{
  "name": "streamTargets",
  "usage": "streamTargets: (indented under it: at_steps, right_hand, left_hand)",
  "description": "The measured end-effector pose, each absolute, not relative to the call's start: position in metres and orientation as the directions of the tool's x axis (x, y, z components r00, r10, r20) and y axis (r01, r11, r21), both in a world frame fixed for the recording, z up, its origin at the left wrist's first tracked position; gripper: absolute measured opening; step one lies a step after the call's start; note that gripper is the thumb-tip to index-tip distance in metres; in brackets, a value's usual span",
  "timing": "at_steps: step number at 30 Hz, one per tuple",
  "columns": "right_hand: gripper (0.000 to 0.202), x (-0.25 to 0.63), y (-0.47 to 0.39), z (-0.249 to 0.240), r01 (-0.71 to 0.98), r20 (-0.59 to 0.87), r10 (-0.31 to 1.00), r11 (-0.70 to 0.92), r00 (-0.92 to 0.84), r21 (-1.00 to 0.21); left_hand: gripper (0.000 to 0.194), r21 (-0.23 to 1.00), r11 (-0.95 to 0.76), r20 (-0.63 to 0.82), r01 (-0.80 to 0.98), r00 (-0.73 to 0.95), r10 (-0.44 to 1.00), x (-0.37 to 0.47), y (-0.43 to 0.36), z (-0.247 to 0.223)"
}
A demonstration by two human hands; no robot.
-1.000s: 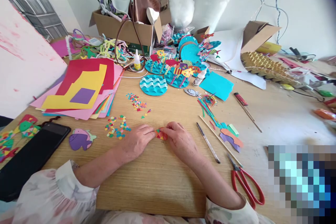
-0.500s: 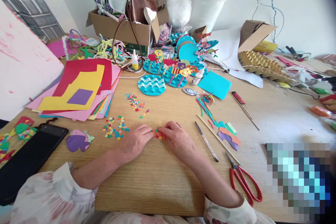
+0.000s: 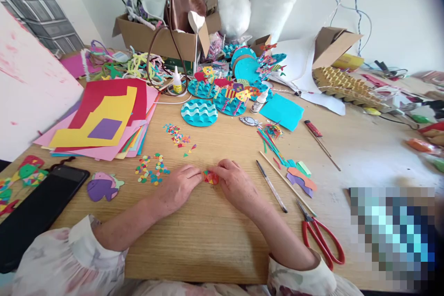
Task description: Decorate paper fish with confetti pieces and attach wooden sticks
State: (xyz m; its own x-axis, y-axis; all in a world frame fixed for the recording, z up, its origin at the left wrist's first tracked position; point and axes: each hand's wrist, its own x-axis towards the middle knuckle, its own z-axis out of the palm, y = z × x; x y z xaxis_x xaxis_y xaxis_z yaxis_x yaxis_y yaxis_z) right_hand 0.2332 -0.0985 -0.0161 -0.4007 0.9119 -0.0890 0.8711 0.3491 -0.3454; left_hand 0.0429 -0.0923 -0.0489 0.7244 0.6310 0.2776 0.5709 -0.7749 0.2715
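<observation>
A small red paper cutout (image 3: pixel 210 177) with coloured triangles on it lies on the table between my hands; its exact shape is partly covered by fingers. My left hand (image 3: pixel 179 188) is closed, fingertips pinching the cutout's left edge. From the other side, my right hand (image 3: pixel 237 184) has its thumb and bent fingers closed on the upper right edge. Left of my left hand are scattered paper dots (image 3: pixel 152 169), and beyond them small paper triangles (image 3: pixel 176 134). A purple and pink paper fish (image 3: pixel 103 187) rests further left.
At right lie a pen (image 3: pixel 272 186), a wooden stick (image 3: pixel 287 184), paper scraps (image 3: pixel 301 178) and red-handled scissors (image 3: pixel 321 239). A black phone (image 3: pixel 41 217) and coloured sheets (image 3: pixel 104 111) occupy the left. Glue bottles (image 3: pixel 177 82) and blue wave discs (image 3: pixel 199 113) stand behind.
My right fingers have shifted slightly, and a little more of the red cutout shows. My left hand keeps its place at the edge. The whole view has moved slightly.
</observation>
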Motion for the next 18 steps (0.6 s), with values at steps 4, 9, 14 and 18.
streamTargets:
  at_steps: [4,9,14,18]
  right_hand:
    - [0.037,0.234,-0.098,-0.016,0.872,-0.082,0.911,0.358,-0.405,-0.334]
    - [0.038,0.236,-0.097,-0.016,0.846,-0.068,0.901,0.375,-0.429,-0.380]
    - [0.038,0.237,-0.097,-0.016,0.841,-0.064,0.900,0.375,-0.431,-0.390]
    - [0.035,0.237,-0.097,-0.018,0.842,-0.063,0.899,0.379,-0.434,-0.385]
  left_hand:
    - [0.026,0.253,-0.776,0.285,0.577,0.722,0.630,0.044,-0.090,-0.048]
    - [0.028,0.236,-0.779,0.250,0.581,0.739,0.626,0.046,-0.087,-0.044]
    - [0.028,0.226,-0.766,0.163,0.602,0.752,0.639,0.052,-0.083,-0.038]
    - [0.025,0.227,-0.760,0.135,0.609,0.753,0.644,0.054,-0.081,-0.037]
